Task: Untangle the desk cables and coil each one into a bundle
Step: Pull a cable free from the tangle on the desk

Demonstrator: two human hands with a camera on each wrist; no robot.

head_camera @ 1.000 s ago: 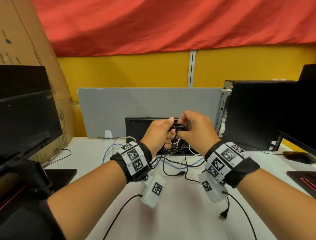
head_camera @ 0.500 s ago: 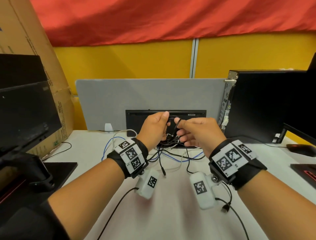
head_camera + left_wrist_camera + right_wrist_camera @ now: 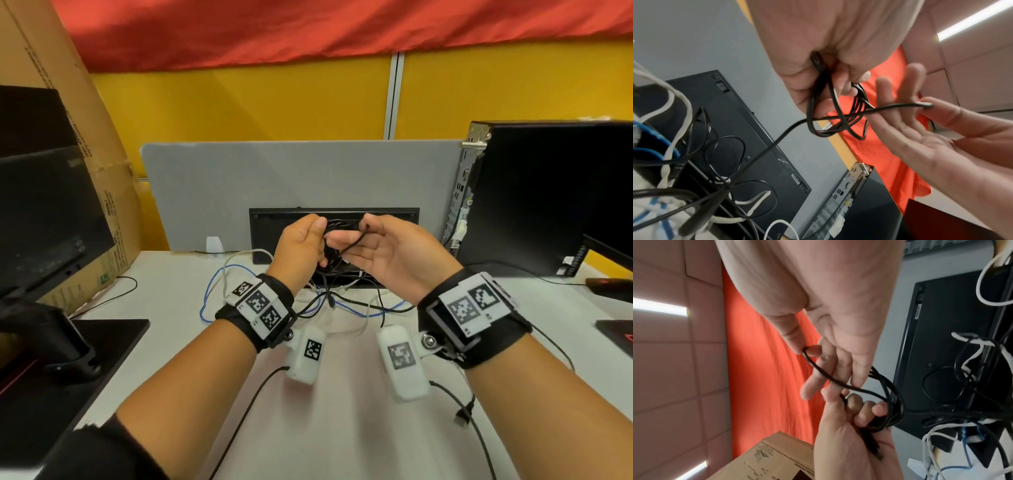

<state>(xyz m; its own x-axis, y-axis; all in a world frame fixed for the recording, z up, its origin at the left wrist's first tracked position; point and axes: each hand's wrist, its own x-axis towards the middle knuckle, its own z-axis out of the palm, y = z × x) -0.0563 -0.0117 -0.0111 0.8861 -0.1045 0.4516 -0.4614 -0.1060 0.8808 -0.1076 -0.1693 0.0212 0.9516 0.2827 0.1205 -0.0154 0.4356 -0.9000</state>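
My left hand [image 3: 305, 245] is curled round a small coil of thin black cable [image 3: 838, 116], held above the back of the desk; a black plug [image 3: 818, 62] lies in its palm. My right hand [image 3: 373, 243] pinches a strand of the same black cable [image 3: 818, 368] between thumb and forefinger, its other fingers spread. The strand runs from the pinch across to the coil [image 3: 890, 410]. The cable's free length [image 3: 764, 151] drops to a tangle of black, white and blue cables [image 3: 329, 301] on the white desk [image 3: 342, 428].
A black keyboard [image 3: 274, 222] stands on edge against a grey divider [image 3: 291, 178]. A black PC tower [image 3: 548, 195] is at the right, a monitor [image 3: 44, 205] and cardboard box [image 3: 102, 171] at the left. A loose black plug [image 3: 462, 418] lies near my right forearm.
My right hand has turned palm up and opened its outer fingers, drawing the pinched strand out to the right of the coil. Both hands sit a little higher against the keyboard.
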